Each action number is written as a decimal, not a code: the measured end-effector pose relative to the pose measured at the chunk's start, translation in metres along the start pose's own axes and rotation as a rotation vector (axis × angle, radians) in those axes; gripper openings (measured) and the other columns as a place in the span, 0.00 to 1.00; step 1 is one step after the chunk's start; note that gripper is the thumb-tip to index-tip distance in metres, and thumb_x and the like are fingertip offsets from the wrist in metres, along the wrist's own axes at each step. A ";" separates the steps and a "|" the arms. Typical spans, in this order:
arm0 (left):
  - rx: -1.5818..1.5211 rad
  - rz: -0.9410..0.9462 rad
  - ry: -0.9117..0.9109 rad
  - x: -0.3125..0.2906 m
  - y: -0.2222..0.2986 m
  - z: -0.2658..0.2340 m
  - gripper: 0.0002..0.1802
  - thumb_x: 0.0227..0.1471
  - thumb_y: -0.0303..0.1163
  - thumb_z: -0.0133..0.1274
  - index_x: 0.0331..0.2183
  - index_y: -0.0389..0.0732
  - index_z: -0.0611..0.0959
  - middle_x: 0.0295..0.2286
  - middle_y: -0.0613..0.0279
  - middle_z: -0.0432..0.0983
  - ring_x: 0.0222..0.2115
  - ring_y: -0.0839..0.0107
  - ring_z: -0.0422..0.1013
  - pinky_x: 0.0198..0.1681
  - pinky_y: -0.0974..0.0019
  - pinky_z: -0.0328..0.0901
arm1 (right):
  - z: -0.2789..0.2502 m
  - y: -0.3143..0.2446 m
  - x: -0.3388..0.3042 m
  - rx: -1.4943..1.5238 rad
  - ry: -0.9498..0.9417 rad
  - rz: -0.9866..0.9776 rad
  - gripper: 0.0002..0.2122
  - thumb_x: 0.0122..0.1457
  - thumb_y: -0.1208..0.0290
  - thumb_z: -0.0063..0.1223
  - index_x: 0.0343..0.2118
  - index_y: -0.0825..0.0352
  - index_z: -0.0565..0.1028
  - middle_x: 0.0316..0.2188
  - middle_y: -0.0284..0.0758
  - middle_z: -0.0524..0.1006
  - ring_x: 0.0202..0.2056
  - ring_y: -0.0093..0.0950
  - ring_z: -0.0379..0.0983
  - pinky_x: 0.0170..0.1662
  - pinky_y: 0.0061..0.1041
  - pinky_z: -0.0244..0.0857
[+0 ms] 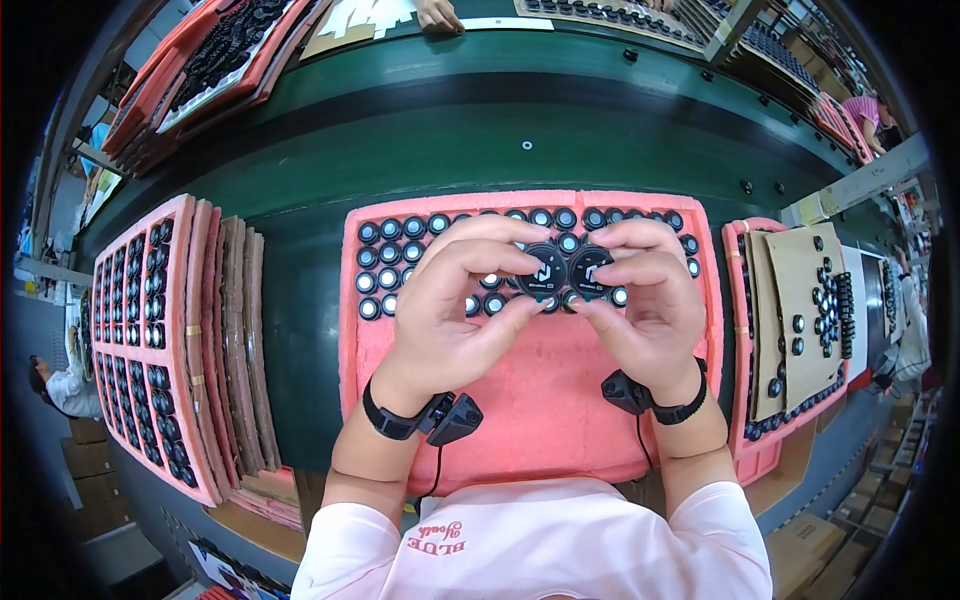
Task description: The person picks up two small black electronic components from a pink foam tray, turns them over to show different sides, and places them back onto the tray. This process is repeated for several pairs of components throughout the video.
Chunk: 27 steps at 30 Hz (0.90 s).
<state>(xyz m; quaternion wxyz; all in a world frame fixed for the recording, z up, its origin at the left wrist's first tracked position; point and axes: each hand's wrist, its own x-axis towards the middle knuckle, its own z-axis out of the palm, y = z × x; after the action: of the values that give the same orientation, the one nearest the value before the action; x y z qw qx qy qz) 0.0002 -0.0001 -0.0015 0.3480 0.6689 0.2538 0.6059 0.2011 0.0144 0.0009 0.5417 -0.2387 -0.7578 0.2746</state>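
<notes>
Over the pink tray (pixel 540 400), left hand (pixel 445 305) pinches one black disc (pixel 543 270), right hand (pixel 650 300) another (pixel 590 270): small, light, rigid (probably scratchable), best gripped by rims.

both forearms coming up from the bottom edge, angled in toward each other. left hand (pixel 450 300) and right hand (pixel 645 300) side by side at centre, nearly touching, fingers curled in a pinch, thumbs underneath. dark band on each wrist, pink sleeves pushed back.
</notes>
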 end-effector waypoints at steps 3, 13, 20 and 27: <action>0.112 0.021 -0.028 0.001 0.002 -0.002 0.22 0.40 0.16 0.60 0.41 0.35 0.77 0.45 0.52 0.72 0.44 0.65 0.72 0.43 0.66 0.71 | -0.002 -0.002 0.003 0.019 -0.024 -0.014 0.18 0.42 0.85 0.64 0.39 0.69 0.74 0.43 0.42 0.72 0.47 0.32 0.69 0.46 0.28 0.65; 0.103 -0.057 0.010 0.002 -0.002 0.002 0.21 0.41 0.15 0.59 0.42 0.32 0.78 0.42 0.53 0.73 0.42 0.68 0.71 0.43 0.68 0.70 | 0.004 0.000 0.003 0.382 0.054 0.228 0.15 0.48 0.88 0.58 0.41 0.72 0.72 0.45 0.42 0.71 0.46 0.28 0.70 0.47 0.25 0.69; -0.069 -0.091 -0.053 -0.004 -0.010 0.001 0.21 0.43 0.11 0.54 0.42 0.31 0.77 0.42 0.54 0.71 0.43 0.69 0.71 0.43 0.69 0.70 | 0.003 0.004 -0.001 0.465 0.049 0.241 0.14 0.49 0.88 0.57 0.41 0.73 0.73 0.41 0.39 0.70 0.42 0.25 0.71 0.42 0.22 0.72; -0.289 -0.256 0.058 -0.004 -0.007 0.010 0.15 0.46 0.13 0.55 0.39 0.32 0.76 0.38 0.54 0.71 0.40 0.68 0.71 0.43 0.68 0.72 | 0.002 -0.007 0.003 0.074 -0.046 0.268 0.13 0.52 0.85 0.56 0.42 0.71 0.74 0.39 0.36 0.70 0.41 0.24 0.68 0.41 0.19 0.66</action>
<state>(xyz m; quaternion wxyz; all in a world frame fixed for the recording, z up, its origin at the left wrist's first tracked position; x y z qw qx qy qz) 0.0097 -0.0005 -0.0097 0.5072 0.5563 0.2569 0.6061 0.1972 0.0108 0.0074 0.4909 -0.3113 -0.7207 0.3777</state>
